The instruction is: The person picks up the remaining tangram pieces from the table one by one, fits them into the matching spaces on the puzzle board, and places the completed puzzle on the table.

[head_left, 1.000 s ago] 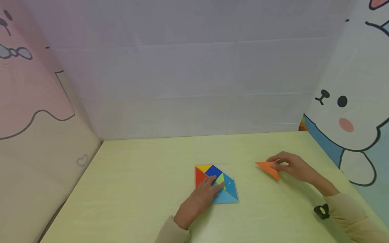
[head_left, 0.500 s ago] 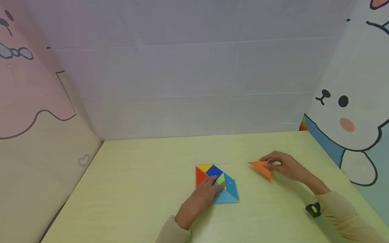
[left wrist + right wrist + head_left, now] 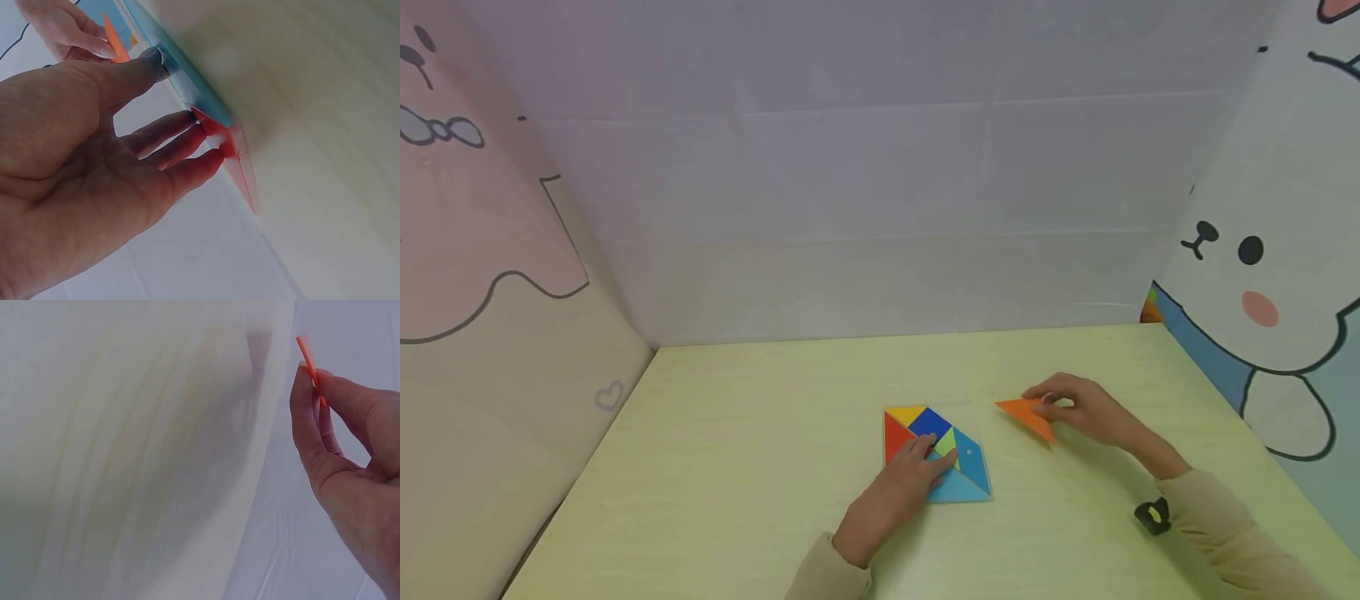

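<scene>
A tangram (image 3: 960, 486) of red, yellow, dark blue, light green and light blue pieces lies in a shallow clear tray near the middle of the table. My left hand (image 3: 901, 477) rests its fingertips on the pieces and hides part of them; in the left wrist view its extended fingers touch a red piece (image 3: 215, 132). Thumb and fingers of my right hand (image 3: 1090, 410) pinch an orange triangle tangram piece (image 3: 1025, 416) to the right of the tangram. The right wrist view shows this orange piece (image 3: 311, 362) edge-on, held above the table.
The pale yellow table (image 3: 737, 458) runs back to a plain whitish wall sheet (image 3: 865, 183). Side panels with cartoon animals stand at the left and right. A dark wrist strap (image 3: 1152, 516) shows beside the right sleeve.
My right hand has moved left, carrying the orange triangle piece closer to the tangram. My left hand has stayed in place on the pieces.
</scene>
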A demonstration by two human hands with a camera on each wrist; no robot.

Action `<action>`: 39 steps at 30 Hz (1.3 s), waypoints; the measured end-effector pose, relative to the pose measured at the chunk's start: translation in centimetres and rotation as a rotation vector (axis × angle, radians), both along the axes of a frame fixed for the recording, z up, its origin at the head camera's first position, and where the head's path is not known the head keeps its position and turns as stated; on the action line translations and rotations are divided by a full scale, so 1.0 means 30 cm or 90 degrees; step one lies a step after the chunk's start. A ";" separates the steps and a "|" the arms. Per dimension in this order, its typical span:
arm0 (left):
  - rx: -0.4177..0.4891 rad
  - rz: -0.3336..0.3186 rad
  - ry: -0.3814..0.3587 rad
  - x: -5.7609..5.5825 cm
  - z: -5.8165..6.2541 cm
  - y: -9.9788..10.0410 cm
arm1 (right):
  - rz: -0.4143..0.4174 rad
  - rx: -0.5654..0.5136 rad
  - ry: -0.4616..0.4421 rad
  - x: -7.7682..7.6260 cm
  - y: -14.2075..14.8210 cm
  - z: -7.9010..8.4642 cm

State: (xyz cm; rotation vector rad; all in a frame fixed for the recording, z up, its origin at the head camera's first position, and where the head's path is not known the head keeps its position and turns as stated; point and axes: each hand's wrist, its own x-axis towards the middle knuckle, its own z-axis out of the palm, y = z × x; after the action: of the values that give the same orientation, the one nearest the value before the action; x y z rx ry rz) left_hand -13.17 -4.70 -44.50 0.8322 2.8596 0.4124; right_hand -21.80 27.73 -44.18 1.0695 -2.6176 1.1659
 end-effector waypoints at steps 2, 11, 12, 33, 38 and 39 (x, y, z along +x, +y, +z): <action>-0.001 0.000 0.000 0.000 0.002 -0.001 | 0.003 -0.002 -0.001 -0.002 -0.011 -0.002; -0.012 0.005 -0.008 -0.003 0.004 0.001 | 0.002 0.004 -0.021 -0.013 -0.053 -0.014; -0.014 0.005 -0.008 -0.004 0.002 0.002 | 0.001 0.005 -0.025 -0.015 -0.056 -0.016; 0.003 -0.005 0.007 -0.003 -0.004 -0.004 | 0.022 -0.031 -0.041 -0.033 -0.138 -0.047; -0.003 -0.008 0.017 -0.005 -0.009 -0.004 | 0.037 -0.033 -0.027 -0.036 -0.164 -0.050; -0.005 -0.007 0.017 -0.006 -0.009 -0.004 | 0.038 -0.033 -0.028 -0.037 -0.169 -0.049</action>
State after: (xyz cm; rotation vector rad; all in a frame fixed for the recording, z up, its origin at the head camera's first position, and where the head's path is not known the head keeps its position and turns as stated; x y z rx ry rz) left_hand -13.35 -4.81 -44.76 0.8579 2.8774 0.3926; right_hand -22.90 22.67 -45.66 1.1318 -2.5893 1.2754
